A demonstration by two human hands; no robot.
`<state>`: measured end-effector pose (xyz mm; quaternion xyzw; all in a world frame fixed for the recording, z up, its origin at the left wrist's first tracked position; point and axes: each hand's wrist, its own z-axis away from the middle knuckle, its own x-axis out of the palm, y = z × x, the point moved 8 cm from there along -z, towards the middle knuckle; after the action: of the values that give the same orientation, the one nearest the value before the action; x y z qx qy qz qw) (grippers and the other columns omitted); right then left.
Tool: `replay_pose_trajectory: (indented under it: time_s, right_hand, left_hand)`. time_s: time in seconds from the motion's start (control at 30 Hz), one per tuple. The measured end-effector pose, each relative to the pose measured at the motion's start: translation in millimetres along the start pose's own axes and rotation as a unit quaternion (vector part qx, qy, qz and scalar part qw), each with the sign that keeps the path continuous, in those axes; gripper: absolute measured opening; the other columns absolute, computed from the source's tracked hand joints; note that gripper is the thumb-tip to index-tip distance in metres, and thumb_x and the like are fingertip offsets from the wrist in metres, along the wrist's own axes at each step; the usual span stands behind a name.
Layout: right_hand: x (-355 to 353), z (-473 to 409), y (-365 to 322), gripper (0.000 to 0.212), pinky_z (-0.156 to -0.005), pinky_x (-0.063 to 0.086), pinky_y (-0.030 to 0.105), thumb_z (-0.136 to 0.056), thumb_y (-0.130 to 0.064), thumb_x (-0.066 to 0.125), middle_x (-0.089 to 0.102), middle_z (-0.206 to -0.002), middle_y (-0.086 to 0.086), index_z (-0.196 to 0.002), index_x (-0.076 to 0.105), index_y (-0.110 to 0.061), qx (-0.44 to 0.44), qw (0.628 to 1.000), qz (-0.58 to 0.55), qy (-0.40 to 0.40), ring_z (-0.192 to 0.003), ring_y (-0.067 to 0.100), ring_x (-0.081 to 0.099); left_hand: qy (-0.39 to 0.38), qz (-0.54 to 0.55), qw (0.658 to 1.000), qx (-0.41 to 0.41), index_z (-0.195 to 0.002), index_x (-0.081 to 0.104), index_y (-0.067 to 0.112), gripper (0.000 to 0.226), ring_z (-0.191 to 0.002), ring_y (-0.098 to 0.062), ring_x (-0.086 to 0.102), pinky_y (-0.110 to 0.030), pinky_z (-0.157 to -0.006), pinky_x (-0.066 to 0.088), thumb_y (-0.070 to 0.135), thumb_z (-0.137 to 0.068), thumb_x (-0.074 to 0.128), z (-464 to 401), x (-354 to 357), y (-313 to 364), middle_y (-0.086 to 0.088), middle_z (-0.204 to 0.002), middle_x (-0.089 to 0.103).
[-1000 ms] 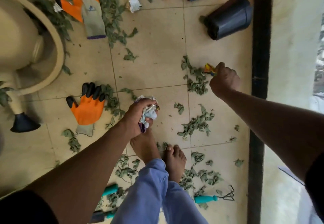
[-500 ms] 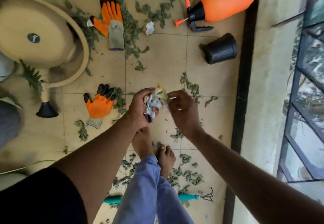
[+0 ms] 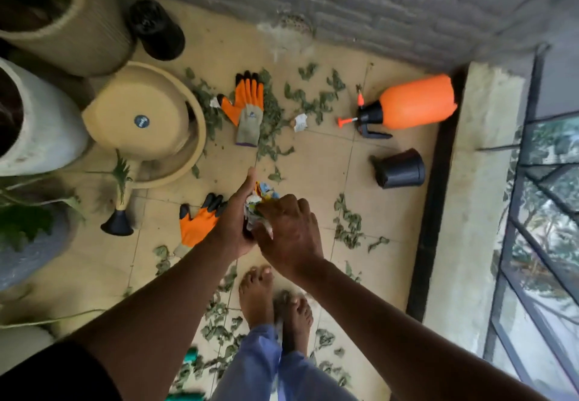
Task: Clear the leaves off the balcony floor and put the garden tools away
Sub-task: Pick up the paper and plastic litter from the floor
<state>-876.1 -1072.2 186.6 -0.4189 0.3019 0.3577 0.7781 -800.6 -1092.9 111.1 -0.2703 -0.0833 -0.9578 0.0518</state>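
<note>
While both hands are raised together above the tiled floor (image 3: 316, 162), a wad of crumpled litter (image 3: 261, 200) is held between them, and the rest of the scene is placed here from that wad. Far to its left, a white planter (image 3: 37, 128) and a ribbed tan planter (image 3: 62, 27) are seen, with a beige watering can (image 3: 141, 118) lying on its side nearer in. A small black pot (image 3: 156, 29) is set up and left of the wad, by the grey wall (image 3: 376, 2). Just left of the wad, an orange glove (image 3: 197, 225) is laid flat, partly covered by the left hand (image 3: 235, 222), whose fingers are curled around the wad from the left. Above the wad, a second orange glove (image 3: 246, 109) is spread on a scatter of leaves (image 3: 275, 115), with a scrap of white paper (image 3: 300, 122) beside it. The wad is pinched from the right by the right hand (image 3: 289, 231), fingertips pressed into it. More leaves (image 3: 347, 225) are strewn right of the wad, and others (image 3: 219, 322) below it around two bare feet (image 3: 257, 294). Up and right of the wad, an orange sprayer (image 3: 413, 102) is lying on its side, and a black pot (image 3: 401, 168) is tipped over below it. A teal tool handle (image 3: 191, 356) is glimpsed far below the wad, blurred.
</note>
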Motion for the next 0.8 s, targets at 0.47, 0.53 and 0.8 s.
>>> replay_pose_trajectory:
  time_s: [0.47, 0.53, 0.8]
  right_hand:
    - [-23, -136, 76, 0.027, -0.082, 0.057, 0.034, -0.093, -0.027, 0.056, 0.073, -0.107, -0.005, -0.117, 0.067, -0.033, 0.065, 0.998, -0.019, -0.014, -0.098, 0.023, 0.069]
    - [-13, -167, 98, 0.033, -0.085, 0.056, 0.036, -0.094, -0.028, 0.058, 0.070, -0.115, 0.001, -0.127, 0.062, -0.031, 0.052, 0.998, 0.021, -0.030, -0.106, 0.027, 0.067]
    - [40, -260, 150, 0.048, -0.094, 0.051, 0.044, -0.097, -0.029, 0.056, 0.054, -0.134, 0.016, -0.144, 0.050, -0.020, -0.021, 0.985, 0.124, -0.116, -0.124, 0.038, 0.053]
  left_hand:
    - [0.117, 0.059, 0.990, 0.049, -0.107, 0.068, 0.019, 0.021, -0.057, -0.025, 0.057, -0.028, -0.052, 0.051, 0.032, -0.091, 0.072, -51, -38, 53, -0.010, -0.083, 0.065]
    - [0.128, 0.059, 0.989, 0.048, -0.113, 0.065, 0.017, 0.025, -0.061, -0.025, 0.057, -0.027, -0.051, 0.051, 0.031, -0.093, 0.069, -65, -46, 52, -0.011, -0.085, 0.067]
    - [0.148, 0.097, 0.984, 0.035, -0.098, 0.063, 0.016, 0.023, -0.058, -0.022, 0.057, -0.025, -0.051, 0.049, 0.039, -0.097, 0.063, -117, -67, 43, -0.011, -0.090, 0.063]
